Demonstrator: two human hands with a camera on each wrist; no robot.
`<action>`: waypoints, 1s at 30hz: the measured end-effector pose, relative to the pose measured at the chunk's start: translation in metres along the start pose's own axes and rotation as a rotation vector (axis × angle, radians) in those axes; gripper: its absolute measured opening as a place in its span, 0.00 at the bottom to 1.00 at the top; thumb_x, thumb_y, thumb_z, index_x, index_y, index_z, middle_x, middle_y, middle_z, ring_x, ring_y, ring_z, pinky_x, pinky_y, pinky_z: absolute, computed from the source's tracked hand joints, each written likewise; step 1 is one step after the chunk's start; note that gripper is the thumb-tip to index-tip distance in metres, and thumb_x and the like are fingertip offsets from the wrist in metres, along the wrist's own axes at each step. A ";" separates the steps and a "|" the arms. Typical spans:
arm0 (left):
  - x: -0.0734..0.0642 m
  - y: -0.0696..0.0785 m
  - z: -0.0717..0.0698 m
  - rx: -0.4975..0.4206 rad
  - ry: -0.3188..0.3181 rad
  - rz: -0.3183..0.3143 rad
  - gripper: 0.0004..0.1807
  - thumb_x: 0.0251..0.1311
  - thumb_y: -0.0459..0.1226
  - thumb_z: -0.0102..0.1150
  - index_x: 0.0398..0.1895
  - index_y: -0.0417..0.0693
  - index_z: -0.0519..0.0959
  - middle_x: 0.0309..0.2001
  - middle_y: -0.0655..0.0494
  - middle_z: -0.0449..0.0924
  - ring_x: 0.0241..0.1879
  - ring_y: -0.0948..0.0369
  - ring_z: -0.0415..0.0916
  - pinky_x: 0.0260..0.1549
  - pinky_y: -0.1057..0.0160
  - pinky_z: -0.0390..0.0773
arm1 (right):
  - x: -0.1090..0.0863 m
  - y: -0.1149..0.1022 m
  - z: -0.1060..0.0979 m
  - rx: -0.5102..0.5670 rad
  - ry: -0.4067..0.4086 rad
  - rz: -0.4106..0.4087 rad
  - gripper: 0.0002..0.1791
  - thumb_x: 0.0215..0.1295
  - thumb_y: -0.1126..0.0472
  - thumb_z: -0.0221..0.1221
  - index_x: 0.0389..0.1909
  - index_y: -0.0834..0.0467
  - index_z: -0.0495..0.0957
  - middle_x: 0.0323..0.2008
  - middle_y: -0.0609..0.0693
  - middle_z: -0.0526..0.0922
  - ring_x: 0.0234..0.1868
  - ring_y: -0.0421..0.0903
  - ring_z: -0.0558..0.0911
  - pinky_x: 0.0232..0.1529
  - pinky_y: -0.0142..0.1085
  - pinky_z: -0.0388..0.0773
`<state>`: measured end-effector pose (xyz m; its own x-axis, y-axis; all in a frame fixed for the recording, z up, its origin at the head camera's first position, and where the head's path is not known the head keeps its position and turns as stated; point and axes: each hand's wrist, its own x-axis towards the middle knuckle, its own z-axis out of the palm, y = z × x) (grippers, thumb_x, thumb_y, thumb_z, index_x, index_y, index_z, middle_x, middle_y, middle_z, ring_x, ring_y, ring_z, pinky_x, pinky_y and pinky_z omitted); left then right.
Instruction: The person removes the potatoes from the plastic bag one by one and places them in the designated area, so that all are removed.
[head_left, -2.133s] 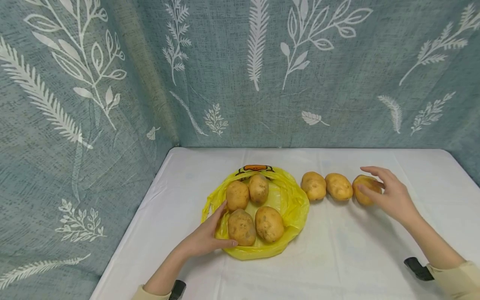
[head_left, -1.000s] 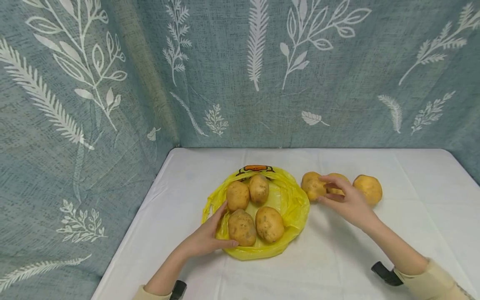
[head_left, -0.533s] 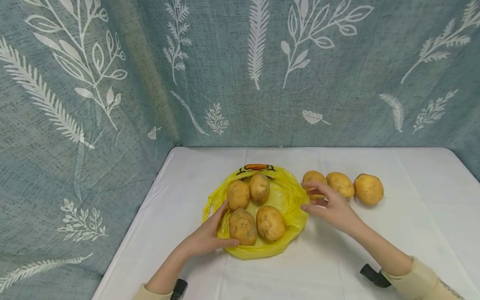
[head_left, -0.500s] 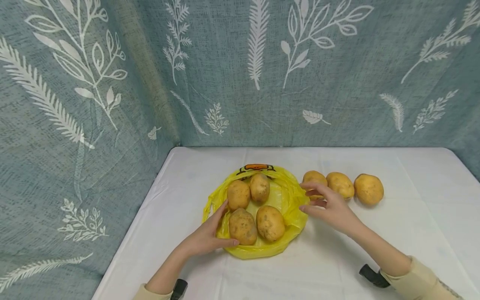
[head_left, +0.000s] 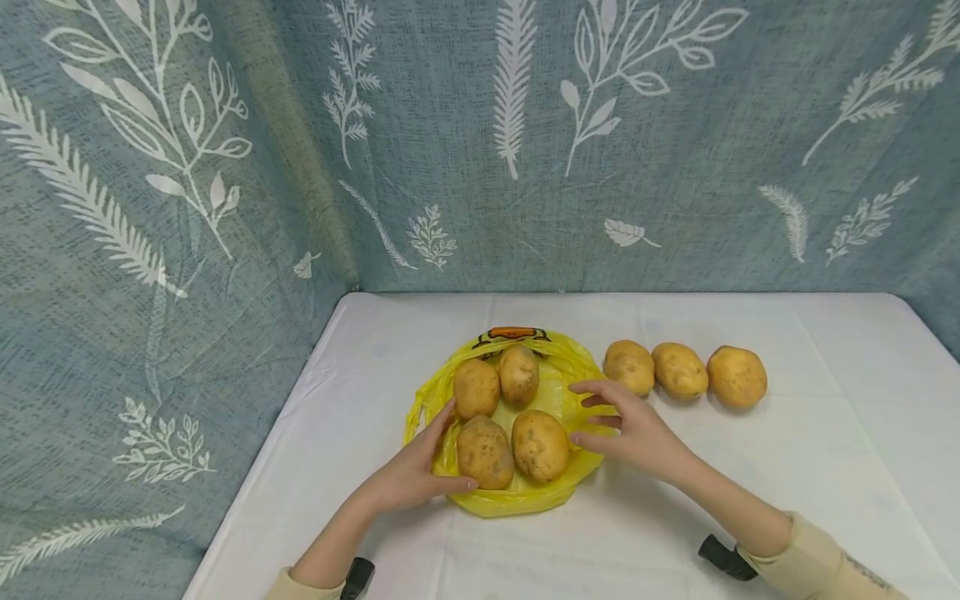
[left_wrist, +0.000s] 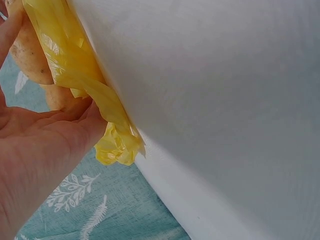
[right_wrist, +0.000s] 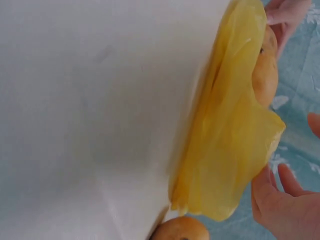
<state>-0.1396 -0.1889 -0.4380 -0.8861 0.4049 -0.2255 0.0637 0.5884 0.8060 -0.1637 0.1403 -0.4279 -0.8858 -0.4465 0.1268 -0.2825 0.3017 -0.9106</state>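
Note:
Several brown-skinned potatoes (head_left: 484, 454) lie in a yellow plastic bag (head_left: 528, 500) whose rim is spread wide. My left hand (head_left: 405, 479) rests at the bag's left side, index finger and thumb extended against the rim and the nearest potatoes. In the left wrist view, the bag's yellow edge (left_wrist: 110, 102) overlaps part of the fingers. My right hand (head_left: 637, 433) is over the bag's right rim, fingers and thumb spread, with no potato between them. Right beside it in the head view is the right front potato (head_left: 540, 446). The right wrist view shows the fingers (right_wrist: 267, 190) close by the bag's edge.
Three potatoes, left (head_left: 629, 367), middle (head_left: 679, 370) and right (head_left: 737, 377), stand in a row right of the bag. The white-covered table (head_left: 750, 475) meets blue-green leaf-patterned curtains (head_left: 465, 167) at the back and left.
My right hand has moved left from the far right potato, past the other two in the row, to the bag's right rim. The left hand and all the potatoes have stayed in place.

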 end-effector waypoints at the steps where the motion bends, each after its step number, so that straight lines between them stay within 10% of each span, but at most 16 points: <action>1: 0.000 0.000 0.000 0.000 -0.001 -0.001 0.62 0.52 0.48 0.72 0.79 0.50 0.36 0.77 0.42 0.43 0.75 0.46 0.39 0.69 0.39 0.44 | 0.000 0.000 0.002 -0.006 -0.006 -0.005 0.34 0.58 0.61 0.69 0.64 0.62 0.69 0.61 0.61 0.72 0.59 0.60 0.73 0.56 0.40 0.76; 30: -0.001 0.000 -0.001 -0.001 -0.001 -0.018 0.62 0.52 0.48 0.72 0.79 0.50 0.37 0.77 0.42 0.44 0.75 0.46 0.39 0.69 0.39 0.45 | 0.007 0.003 0.040 -0.234 -0.155 0.054 0.49 0.52 0.47 0.72 0.70 0.60 0.59 0.64 0.58 0.67 0.61 0.54 0.71 0.58 0.52 0.70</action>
<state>-0.1390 -0.1896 -0.4374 -0.8868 0.3947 -0.2403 0.0476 0.5953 0.8021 -0.1563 0.1041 -0.4458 -0.8404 -0.5420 0.0025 -0.3295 0.5072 -0.7964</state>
